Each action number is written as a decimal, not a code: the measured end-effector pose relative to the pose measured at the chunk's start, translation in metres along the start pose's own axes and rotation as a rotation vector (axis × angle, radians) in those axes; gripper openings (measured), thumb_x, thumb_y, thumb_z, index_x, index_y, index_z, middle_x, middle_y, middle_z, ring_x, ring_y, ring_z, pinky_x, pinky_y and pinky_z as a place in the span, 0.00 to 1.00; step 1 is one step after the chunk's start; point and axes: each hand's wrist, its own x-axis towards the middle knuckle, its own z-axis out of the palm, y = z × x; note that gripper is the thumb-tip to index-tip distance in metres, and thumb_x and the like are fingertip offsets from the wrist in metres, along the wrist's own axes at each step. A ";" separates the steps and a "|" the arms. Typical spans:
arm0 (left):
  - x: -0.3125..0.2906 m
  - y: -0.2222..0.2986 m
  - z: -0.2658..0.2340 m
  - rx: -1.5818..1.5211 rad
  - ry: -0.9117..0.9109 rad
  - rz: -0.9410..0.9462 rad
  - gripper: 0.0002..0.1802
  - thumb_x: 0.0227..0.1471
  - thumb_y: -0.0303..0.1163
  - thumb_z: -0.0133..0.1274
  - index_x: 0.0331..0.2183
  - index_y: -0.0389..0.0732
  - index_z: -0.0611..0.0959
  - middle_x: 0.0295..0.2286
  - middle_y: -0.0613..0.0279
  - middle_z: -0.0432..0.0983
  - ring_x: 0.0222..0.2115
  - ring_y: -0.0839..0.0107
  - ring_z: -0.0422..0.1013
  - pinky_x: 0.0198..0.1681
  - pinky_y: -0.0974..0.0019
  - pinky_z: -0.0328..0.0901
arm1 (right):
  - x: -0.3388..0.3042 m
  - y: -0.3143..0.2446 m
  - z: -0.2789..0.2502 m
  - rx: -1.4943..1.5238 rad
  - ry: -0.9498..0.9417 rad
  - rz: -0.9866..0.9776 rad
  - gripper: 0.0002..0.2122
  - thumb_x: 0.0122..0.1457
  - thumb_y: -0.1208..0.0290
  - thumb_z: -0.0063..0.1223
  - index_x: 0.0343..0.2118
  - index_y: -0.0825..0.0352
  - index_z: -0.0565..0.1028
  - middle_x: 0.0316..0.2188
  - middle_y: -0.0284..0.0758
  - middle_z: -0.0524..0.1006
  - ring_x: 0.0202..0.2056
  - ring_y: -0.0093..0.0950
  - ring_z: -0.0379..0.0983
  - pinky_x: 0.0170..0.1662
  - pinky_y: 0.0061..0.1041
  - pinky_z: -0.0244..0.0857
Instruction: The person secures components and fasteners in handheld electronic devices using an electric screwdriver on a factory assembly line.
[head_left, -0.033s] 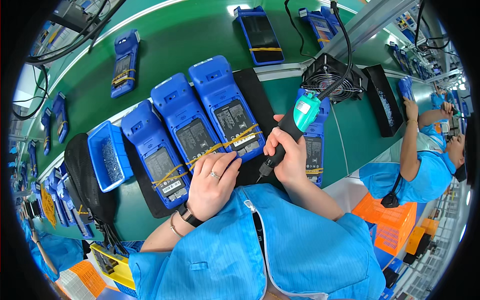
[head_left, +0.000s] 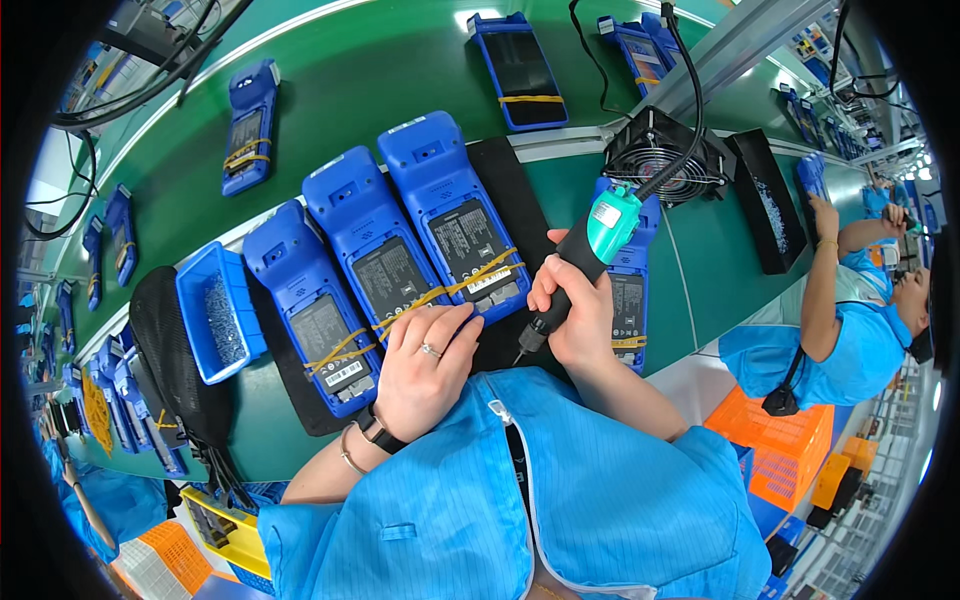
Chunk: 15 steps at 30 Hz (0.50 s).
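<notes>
My right hand is closed round an electric screwdriver with a black grip and a green upper body. Its bit points down toward my jacket, just off the lower end of a device. My left hand lies over the lower ends of the blue handheld terminals, fingers slightly bent and loosely apart, fingertips near the right one. Three terminals lie back up in a row: left, middle and right. Each shows a battery and a yellow rubber band. Another blue terminal lies partly hidden behind my right hand.
A blue bin of small screws and a black mesh bag stand at left. A fan and a black tray of screws are at right. More terminals lie on the green belt. A co-worker sits at right.
</notes>
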 end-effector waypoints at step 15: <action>-0.012 0.005 -0.007 0.112 -0.033 -0.047 0.18 0.35 0.21 0.58 0.35 0.38 0.80 0.42 0.58 0.72 0.44 0.60 0.68 0.48 0.55 0.63 | 0.000 -0.002 -0.004 -0.025 -0.014 0.017 0.16 0.55 0.75 0.47 0.47 0.70 0.63 0.19 0.31 0.66 0.18 0.21 0.64 0.25 0.23 0.60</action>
